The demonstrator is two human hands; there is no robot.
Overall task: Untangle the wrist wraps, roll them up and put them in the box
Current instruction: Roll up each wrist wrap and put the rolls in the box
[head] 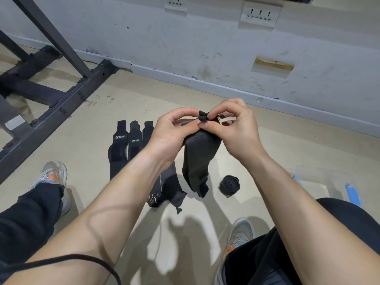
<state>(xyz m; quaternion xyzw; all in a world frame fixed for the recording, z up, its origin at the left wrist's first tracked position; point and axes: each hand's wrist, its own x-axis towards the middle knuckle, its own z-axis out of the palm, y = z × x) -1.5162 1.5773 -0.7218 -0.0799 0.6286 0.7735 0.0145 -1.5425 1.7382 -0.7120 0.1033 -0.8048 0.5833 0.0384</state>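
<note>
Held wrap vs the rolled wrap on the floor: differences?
The held wrap hangs unrolled; the rolled wrap is a tight coil. The held wrap is pinched at its top by the left hand and right hand; the rolled wrap lies on the floor, untouched. Both are black.

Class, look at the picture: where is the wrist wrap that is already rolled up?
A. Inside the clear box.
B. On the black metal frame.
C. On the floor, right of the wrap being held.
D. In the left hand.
C: the rolled wrap lies on the floor beside the lower end of the held wrap, outside the clear box.
</note>
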